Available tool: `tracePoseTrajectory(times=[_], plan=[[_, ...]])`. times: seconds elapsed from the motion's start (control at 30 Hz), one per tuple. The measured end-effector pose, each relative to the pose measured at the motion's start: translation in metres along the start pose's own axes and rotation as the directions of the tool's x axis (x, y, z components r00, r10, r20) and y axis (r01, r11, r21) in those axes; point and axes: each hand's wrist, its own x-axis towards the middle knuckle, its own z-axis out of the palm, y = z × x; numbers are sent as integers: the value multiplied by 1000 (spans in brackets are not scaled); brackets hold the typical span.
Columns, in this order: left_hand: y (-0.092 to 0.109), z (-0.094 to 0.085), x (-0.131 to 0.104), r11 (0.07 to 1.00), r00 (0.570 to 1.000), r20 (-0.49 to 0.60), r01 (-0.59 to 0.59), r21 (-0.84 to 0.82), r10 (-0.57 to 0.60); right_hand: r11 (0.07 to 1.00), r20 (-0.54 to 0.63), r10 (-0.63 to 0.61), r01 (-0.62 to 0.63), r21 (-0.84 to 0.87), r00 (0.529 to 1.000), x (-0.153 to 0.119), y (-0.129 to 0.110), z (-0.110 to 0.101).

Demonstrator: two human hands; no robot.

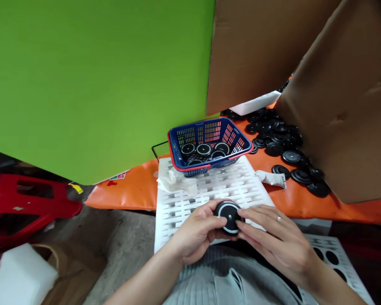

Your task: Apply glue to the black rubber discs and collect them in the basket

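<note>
A black round disc point(231, 212) with a pale ring and a small shiny centre lies face up between my hands, above the near end of a white slatted board. My left hand point(200, 231) is closed on its left side, thumb on the face and fingers behind. At the right edge, the fingertips of my right hand point(279, 239) press on the disc; a ring shows on one finger. Just beyond is a blue basket point(190, 169) with a red rim, holding several similar discs point(203, 149). Crumpled white tissue point(178, 182) lies before the basket.
The white slatted board point(168, 212) stands against an orange-covered table point(136, 190). Many black discs point(274, 135) are piled at right, near a white tube point(271, 178). A green panel point(98, 84) and cardboard point(346, 127) rise behind. Red plastic frames point(34, 199) are at left.
</note>
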Motion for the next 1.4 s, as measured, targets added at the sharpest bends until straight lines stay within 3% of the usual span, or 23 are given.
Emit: tracePoseTrajectory(times=[0.1,0.17,0.27,0.37,0.43,0.5,0.67,0.77,0.87,0.93,0.97,1.0,1.03,1.07,1.2,1.3,1.4], plan=[[1,-1,-1,1000,1000,7,3,14,-3,987,-42,140,-136,91,989,-4,1,3],[1,-1,-2,999,999,32,16,36,-17,923,-34,340,-327,200,940,-5,-1,6],[0,-2,-1,997,998,54,22,68,-26,667,114,637,-620,413,762,0,-4,9],[-4,-2,0,996,999,42,5,83,-8,358,325,735,-748,559,595,9,-3,12],[-8,-2,1,993,999,46,-32,117,27,204,435,733,-780,592,522,14,-3,15],[-10,-1,2,979,995,38,-98,177,93,137,476,728,-786,603,492,18,-3,19],[-4,-1,4,945,984,-26,-162,284,177,245,393,751,-776,582,531,25,-4,26],[6,0,3,927,979,-15,-186,325,202,291,373,731,-756,587,571,41,5,16],[12,0,2,909,969,-30,-219,356,245,502,111,752,-673,544,650,79,24,-3],[13,0,2,911,966,-66,-213,352,251,697,-114,688,-608,380,717,115,43,-10],[12,0,2,916,965,-85,-203,347,247,765,-152,634,-587,265,758,135,53,-9],[11,0,2,919,966,-96,-194,343,240,806,-86,590,-580,116,803,154,62,-6],[10,0,2,922,968,-99,-184,342,230,835,68,551,-550,-38,832,173,71,0],[8,0,1,924,971,-100,-173,342,219,850,167,526,-520,-78,834,189,79,9],[8,1,0,915,978,-104,-129,381,181,878,472,469,-452,-158,747,229,99,49],[9,-1,-1,901,981,-104,-106,420,164,863,544,497,-450,-230,676,238,102,67],[10,-4,1,889,982,-106,-92,448,156,846,517,530,-467,-259,672,235,98,65]])
